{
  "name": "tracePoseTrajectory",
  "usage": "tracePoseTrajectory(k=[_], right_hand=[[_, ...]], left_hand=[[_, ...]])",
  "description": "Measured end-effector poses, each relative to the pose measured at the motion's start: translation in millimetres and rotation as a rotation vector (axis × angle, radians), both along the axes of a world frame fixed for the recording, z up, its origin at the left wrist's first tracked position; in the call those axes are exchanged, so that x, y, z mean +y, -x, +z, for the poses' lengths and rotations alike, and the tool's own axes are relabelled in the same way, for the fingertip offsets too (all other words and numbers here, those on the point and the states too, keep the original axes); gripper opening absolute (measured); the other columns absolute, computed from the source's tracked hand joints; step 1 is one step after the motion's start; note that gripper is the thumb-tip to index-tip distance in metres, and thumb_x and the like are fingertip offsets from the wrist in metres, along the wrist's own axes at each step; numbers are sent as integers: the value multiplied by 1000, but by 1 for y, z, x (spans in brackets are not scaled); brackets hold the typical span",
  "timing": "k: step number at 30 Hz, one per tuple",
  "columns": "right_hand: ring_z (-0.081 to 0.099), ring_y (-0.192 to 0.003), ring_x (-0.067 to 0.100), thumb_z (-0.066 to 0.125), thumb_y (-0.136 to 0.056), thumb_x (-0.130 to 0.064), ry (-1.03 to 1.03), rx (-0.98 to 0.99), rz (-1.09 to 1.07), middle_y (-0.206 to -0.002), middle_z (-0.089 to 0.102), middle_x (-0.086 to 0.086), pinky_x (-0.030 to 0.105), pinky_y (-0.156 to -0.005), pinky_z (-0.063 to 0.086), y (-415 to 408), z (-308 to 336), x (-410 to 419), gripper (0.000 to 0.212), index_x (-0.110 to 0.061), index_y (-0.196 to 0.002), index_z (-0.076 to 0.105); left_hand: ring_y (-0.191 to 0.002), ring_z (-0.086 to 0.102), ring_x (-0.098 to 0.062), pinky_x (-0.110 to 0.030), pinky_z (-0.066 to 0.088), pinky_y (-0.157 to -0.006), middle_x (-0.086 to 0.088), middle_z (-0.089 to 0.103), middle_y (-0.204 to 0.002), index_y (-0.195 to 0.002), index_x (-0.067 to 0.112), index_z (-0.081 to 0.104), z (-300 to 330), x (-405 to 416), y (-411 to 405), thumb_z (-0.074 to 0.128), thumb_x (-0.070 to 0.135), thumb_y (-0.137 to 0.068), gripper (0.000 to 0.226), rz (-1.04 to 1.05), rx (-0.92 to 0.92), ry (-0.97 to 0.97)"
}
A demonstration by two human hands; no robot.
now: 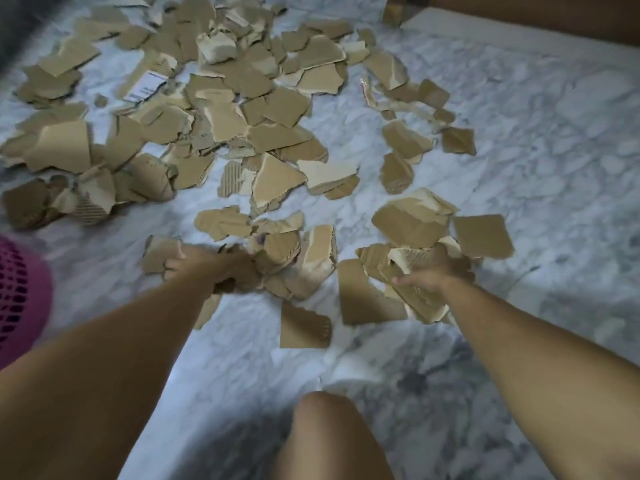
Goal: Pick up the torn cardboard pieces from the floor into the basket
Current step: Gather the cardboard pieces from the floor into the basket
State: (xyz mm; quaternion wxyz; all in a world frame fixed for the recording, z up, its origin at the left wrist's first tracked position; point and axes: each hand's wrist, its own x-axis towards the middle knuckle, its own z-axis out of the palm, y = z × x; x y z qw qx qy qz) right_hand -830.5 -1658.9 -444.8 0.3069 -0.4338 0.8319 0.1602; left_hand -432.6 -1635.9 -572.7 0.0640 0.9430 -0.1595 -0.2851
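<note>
Torn brown cardboard pieces (pixel 221 109) lie scattered over the white marble floor (pixel 519 140), thickest at the back left. My left hand (pixel 211 268) is closed around a bunch of cardboard pieces (pixel 291 261) in the near middle. Over on the right, my right hand (pixel 440 271) grips a stack of cardboard pieces (pixel 405 268) lifted slightly off the floor. The pink mesh basket (pixel 20 296) sits at the left edge, only partly in view, beside my left forearm.
My knee (pixel 329 434) is at the bottom centre. A flat piece (pixel 304 327) and a larger one (pixel 363 299) lie between my arms. A white raised ledge (pixel 502 32) and a wooden surface run along the back right.
</note>
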Motion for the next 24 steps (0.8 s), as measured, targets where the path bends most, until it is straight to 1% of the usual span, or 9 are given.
tracePoseTrajectory(k=[3, 8, 11, 13, 15, 17, 19, 22, 24], right_hand=[[25, -139, 45, 81, -29, -71, 59, -37, 32, -153, 23, 23, 51, -104, 39, -15, 1, 2, 135, -28, -143, 22], [27, -142, 38, 62, -28, -91, 240, -130, -9, -157, 23, 8, 56, -105, 36, -19, 18, -1, 139, -37, -148, 17], [36, -133, 42, 44, -46, -96, 286, -55, -139, -149, 35, 14, 57, -101, 35, -6, 17, -8, 117, -31, -143, 33], [39, -126, 43, 37, -36, -101, 223, -64, -287, -141, 43, 14, 55, -98, 38, 15, -10, -16, 124, -26, -135, 48], [46, -113, 39, 41, -18, -103, 182, -98, -419, -129, 49, 12, 53, -92, 44, 28, -37, -24, 136, -26, -129, 54], [47, -110, 33, 58, -17, -94, 189, -87, -511, -122, 48, 13, 53, -84, 51, 7, -17, -15, 138, -14, -130, 49], [49, -112, 29, 70, -18, -84, 189, -122, -513, -124, 47, 12, 48, -82, 55, -12, -12, -10, 143, -7, -135, 42], [56, -113, 27, 76, -1, -82, 205, -254, -513, -129, 49, 11, 41, -86, 56, -38, 2, -3, 164, -6, -141, 38], [51, -125, 28, 88, -36, -68, 183, -291, -443, -142, 43, 15, 28, -92, 48, -53, 11, -5, 142, 0, -146, 29]], left_hand=[[-120, 46, -34, -50, 47, -97, -18, 38, -126, -134, 18, 40, 54, 4, 35, 81, 57, -43, 108, 26, 48, 22], [-131, 28, -35, -48, 34, -106, -18, 32, -135, -133, 19, 35, 107, 6, 78, 83, 58, -48, 106, -107, 16, 113], [-135, 23, -36, -49, 26, -108, -19, 27, -142, -135, 16, 34, 116, 5, 78, 81, 62, -53, 106, -48, -83, 163], [-137, 21, -36, -48, 27, -110, -18, 23, -145, -135, 13, 33, 115, 2, 77, 81, 63, -51, 110, 63, -44, 110], [-136, 22, -35, -50, 34, -108, -17, 21, -145, -136, 12, 30, 116, 0, 80, 83, 67, -41, 121, 135, 27, 74], [-132, 27, -33, -46, 37, -106, -17, 29, -140, -134, 7, 32, 116, 0, 85, 83, 69, -39, 125, 94, 22, 18], [-127, 32, -31, -40, 36, -106, -17, 35, -134, -131, 3, 36, 116, -2, 93, 83, 67, -42, 120, 44, 0, -14], [-123, 34, -31, -37, 37, -104, -17, 35, -130, -126, 6, 37, 116, -7, 104, 88, 57, -43, 110, 44, -15, 24], [-123, 38, -33, -38, 39, -101, -18, 34, -133, -127, 7, 34, 116, -11, 110, 91, 45, -47, 106, 85, 31, 77]])
